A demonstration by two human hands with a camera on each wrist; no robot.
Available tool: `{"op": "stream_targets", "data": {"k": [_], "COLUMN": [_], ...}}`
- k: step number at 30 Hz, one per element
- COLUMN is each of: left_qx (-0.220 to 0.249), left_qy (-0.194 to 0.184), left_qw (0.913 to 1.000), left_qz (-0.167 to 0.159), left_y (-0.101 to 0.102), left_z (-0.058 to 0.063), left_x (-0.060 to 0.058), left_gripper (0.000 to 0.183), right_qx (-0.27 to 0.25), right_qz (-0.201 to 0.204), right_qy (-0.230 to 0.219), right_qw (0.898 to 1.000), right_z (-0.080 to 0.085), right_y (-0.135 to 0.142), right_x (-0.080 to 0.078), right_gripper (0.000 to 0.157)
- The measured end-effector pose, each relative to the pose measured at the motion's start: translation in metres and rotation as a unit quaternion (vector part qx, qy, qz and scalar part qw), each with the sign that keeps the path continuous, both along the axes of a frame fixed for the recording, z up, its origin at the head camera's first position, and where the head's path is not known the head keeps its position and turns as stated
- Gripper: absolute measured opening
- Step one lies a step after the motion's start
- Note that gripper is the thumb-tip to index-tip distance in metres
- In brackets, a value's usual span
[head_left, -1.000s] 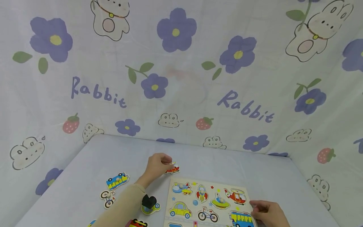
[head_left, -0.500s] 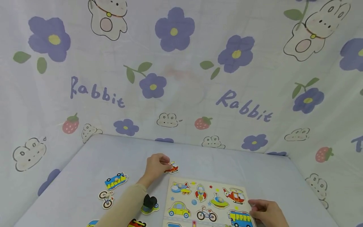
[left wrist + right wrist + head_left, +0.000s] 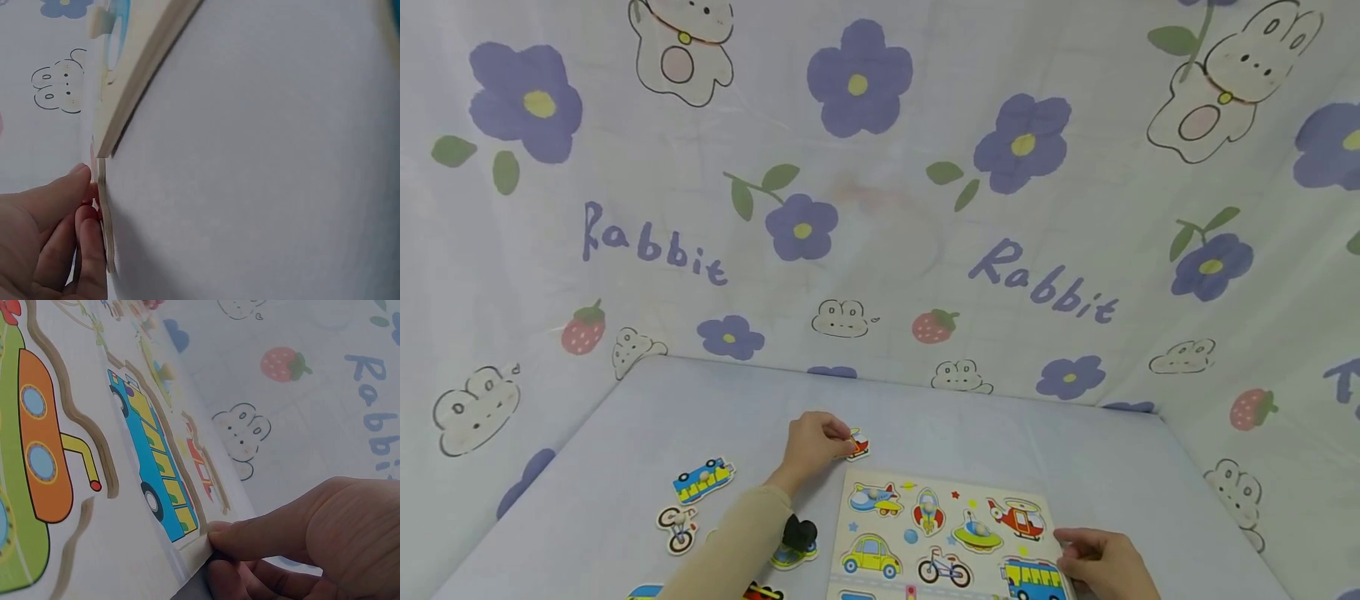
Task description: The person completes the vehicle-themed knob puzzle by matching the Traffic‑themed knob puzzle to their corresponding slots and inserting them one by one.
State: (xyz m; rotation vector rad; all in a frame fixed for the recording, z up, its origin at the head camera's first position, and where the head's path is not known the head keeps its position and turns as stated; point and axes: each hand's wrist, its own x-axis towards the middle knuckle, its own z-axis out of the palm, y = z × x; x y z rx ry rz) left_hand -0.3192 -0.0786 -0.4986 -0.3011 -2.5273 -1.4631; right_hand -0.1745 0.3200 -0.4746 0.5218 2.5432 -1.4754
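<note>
In the head view my left hand (image 3: 812,446) pinches a red helicopter puzzle piece (image 3: 859,446) just behind the back left corner of a wooden puzzle board (image 3: 910,504). The left wrist view shows thumb and fingertips at the knob of this thin piece (image 3: 108,234), which stands close to the white tabletop. My right hand (image 3: 1107,560) grips the board's right edge, thumb on top, beside the printed bus (image 3: 156,462). The helicopter recess (image 3: 1018,519) shows its printed picture. An airplane (image 3: 876,498), a rocket (image 3: 928,510) and a flying saucer (image 3: 977,533), all with knobs, sit in the board.
Left of my left forearm lie a bus piece (image 3: 703,481) and a bicycle piece (image 3: 677,531). A green car piece (image 3: 790,556) lies right of the sleeve, partly behind a dark rounded object (image 3: 802,533). A red piece (image 3: 766,592) and a blue piece (image 3: 643,592) are cut off below.
The left fingers have shifted slightly and cover more of the helicopter piece's left part. The right hand stays on the board's edge. The head view has drifted a little.
</note>
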Motion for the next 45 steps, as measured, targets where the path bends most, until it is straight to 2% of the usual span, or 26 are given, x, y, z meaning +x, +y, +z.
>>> {"op": "stream_targets", "data": {"k": [7, 15, 21, 27, 32, 37, 45], "left_qx": [-0.017, -0.006, -0.003, 0.004, 0.002, 0.005, 0.004], "left_qy": [-0.021, -0.047, -0.048, -0.053, -0.044, -0.052, -0.075], "left_qw": [0.9995, 0.9988, 0.9986, 0.9982, 0.9988, 0.9985, 0.9968], "left_qz": [0.014, 0.013, 0.024, 0.026, 0.021, 0.016, 0.025], "left_y": [0.001, 0.002, 0.003, 0.003, 0.002, -0.001, 0.002], "left_z": [0.002, 0.009, 0.01, 0.008, 0.004, 0.006, 0.005], "left_x": [0.001, 0.003, 0.006, 0.004, 0.001, 0.002, 0.001], "left_gripper": [0.016, 0.016, 0.016, 0.016, 0.016, 0.016, 0.016], "right_qx": [-0.007, -0.004, -0.009, -0.002, 0.0, -0.004, -0.007], "right_qz": [0.0, 0.001, -0.001, 0.001, 0.002, -0.001, -0.006], "right_qy": [-0.008, -0.013, -0.015, -0.019, -0.017, -0.019, -0.019], "right_qw": [1.0, 1.0, 1.0, 1.0, 1.0, 1.0, 1.0], "right_z": [0.0, 0.0, -0.002, -0.002, -0.004, -0.004, -0.001], "right_y": [-0.001, 0.0, 0.0, 0.001, 0.002, -0.001, -0.001], "right_x": [-0.001, -0.002, -0.004, -0.005, -0.004, -0.003, -0.002], "right_gripper": [0.041, 0.042, 0.042, 0.042, 0.042, 0.042, 0.042]}}
